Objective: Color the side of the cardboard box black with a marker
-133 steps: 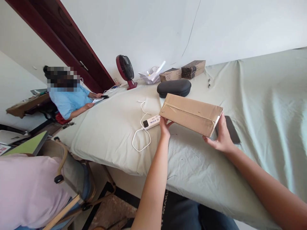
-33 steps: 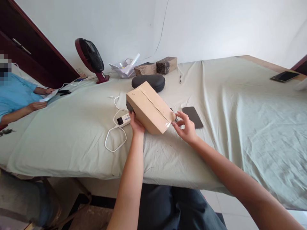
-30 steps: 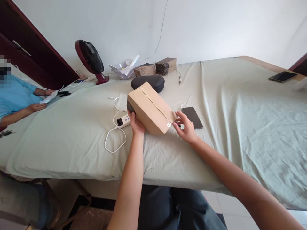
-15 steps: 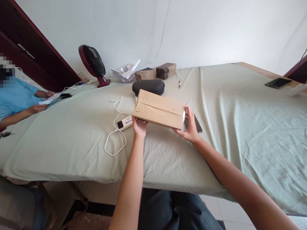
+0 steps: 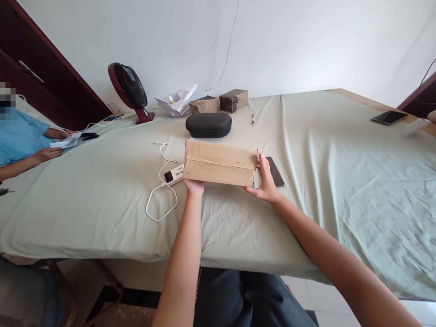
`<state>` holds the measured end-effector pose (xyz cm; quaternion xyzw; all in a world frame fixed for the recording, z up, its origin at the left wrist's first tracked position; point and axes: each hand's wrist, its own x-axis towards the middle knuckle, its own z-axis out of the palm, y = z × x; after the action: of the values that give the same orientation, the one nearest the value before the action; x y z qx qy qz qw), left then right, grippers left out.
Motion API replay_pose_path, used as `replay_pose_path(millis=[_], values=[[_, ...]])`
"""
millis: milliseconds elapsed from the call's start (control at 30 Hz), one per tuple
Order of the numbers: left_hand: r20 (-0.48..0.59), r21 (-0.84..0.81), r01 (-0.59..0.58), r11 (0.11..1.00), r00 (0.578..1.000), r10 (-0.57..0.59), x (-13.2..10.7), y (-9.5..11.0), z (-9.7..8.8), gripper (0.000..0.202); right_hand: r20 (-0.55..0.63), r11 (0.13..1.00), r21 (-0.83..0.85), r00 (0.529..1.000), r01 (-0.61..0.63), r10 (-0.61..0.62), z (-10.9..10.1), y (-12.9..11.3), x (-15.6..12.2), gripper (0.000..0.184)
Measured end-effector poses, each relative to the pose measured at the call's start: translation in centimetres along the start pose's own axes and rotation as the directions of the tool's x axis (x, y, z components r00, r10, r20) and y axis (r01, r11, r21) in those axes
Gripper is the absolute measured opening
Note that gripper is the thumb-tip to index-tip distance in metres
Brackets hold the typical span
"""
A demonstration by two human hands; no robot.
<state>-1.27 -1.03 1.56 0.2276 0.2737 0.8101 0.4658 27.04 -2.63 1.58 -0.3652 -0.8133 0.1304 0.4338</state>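
A brown cardboard box [image 5: 220, 164] is held between my two hands above the cloth-covered table [image 5: 112, 213]. My left hand [image 5: 194, 186] grips its lower left corner from beneath, the fingers mostly hidden under it. At the right end, my right hand [image 5: 265, 181] is closed round the edge, thumb low and fingers higher up. Just past that hand lies a dark phone [image 5: 275, 171]. Left of the box sits a white power strip [image 5: 174, 175] with a white cable [image 5: 147, 204], its right end hidden by the box. Behind the box is a black zip case [image 5: 208, 125].
At the back stand two cardboard boxes [image 5: 234, 101], a plastic bag [image 5: 175, 104] and a fan [image 5: 131, 91]. A pen [image 5: 252, 119] lies right of the case. Another phone [image 5: 389, 117] rests at far right. A person in blue [image 5: 23, 136] holds papers at far left.
The cardboard box has tilted, so its long taped side faces me more, and it has levelled and shifted slightly left. Both hands keep hold of it. The black case shows more fully now.
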Motion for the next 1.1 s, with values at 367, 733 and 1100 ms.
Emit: replay_pose_path(millis=[367,733,1100], values=[[-0.065,0.026,0.088,0.996,0.994,-0.086,0.2,-0.8,-0.7,0.049,-0.004,0.997,0.054,0.999,0.052,-0.052,-0.2,-0.1,0.2,0.15],[-0.102,0.025,0.127,0.992,0.987,-0.124,0.1,-0.7,-0.3,0.041,-0.029,0.985,0.172,0.999,-0.021,0.027,0.3,0.8,-0.3,0.148],[-0.066,0.167,0.01,0.986,0.998,0.001,1.2,-0.5,-0.9,0.036,-0.099,0.942,0.333,0.995,0.04,-0.008,0.5,2.0,-0.5,0.118]])
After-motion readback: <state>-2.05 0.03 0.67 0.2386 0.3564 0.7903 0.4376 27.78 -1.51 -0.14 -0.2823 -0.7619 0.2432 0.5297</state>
